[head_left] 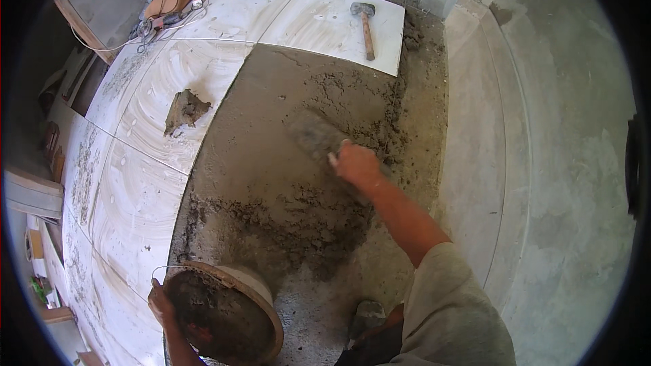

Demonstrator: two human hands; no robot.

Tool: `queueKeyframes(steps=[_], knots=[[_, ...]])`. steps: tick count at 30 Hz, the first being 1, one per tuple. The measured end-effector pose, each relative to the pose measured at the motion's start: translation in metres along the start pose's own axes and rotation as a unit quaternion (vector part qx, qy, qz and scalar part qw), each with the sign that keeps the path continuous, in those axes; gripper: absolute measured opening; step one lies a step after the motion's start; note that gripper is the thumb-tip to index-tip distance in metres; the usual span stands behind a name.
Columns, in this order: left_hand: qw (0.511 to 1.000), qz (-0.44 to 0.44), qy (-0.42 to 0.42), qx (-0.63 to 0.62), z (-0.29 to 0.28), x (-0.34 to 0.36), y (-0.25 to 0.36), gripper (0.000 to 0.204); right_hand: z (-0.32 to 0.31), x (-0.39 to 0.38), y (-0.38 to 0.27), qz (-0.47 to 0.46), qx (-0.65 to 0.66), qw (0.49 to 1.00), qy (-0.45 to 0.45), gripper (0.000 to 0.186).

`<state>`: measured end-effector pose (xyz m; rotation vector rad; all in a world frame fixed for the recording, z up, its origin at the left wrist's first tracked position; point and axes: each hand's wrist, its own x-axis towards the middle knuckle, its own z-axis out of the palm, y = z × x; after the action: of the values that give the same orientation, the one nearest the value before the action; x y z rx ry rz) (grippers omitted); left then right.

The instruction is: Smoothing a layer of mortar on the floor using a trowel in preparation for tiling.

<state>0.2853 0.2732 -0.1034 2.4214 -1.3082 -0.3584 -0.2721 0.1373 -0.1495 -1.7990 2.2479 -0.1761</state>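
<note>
No text, label, brand, number or sign can be read.
</note>
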Motion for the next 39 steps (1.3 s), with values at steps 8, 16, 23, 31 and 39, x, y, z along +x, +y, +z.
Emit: queueKeyframes(steps=[8, 16, 23, 31, 39], knots=[[0.998, -0.021, -0.038, 0.045, 0.005, 0.009, -0.017, 0.068, -0.013, 0.014, 0.057, 0.146, -0.015, 0.988, 0.054, 0.046], [0.999, -0.011, -0.031, 0.042, 0.003, 0.006, -0.009, 0.068, 0.0, -0.003, 0.023, 0.161, 0.177, 0.968, -0.07, 0.051], [0.998, 0.003, -0.031, 0.048, 0.002, 0.006, -0.004, 0.065, 0.023, -0.115, -0.061, -0.071, 0.156, 0.965, -0.2, 0.05], [0.996, 0.084, 0.004, 0.029, 0.008, 0.001, -0.014, 0.061, 0.042, -0.016, -0.109, -0.179, 0.1, 0.977, -0.058, 0.043], [1.0, 0.021, -0.007, 0.011, 0.006, 0.006, -0.009, 0.061, 0.017, 0.114, -0.049, 0.018, 0.064, 0.997, 0.032, 0.046]])
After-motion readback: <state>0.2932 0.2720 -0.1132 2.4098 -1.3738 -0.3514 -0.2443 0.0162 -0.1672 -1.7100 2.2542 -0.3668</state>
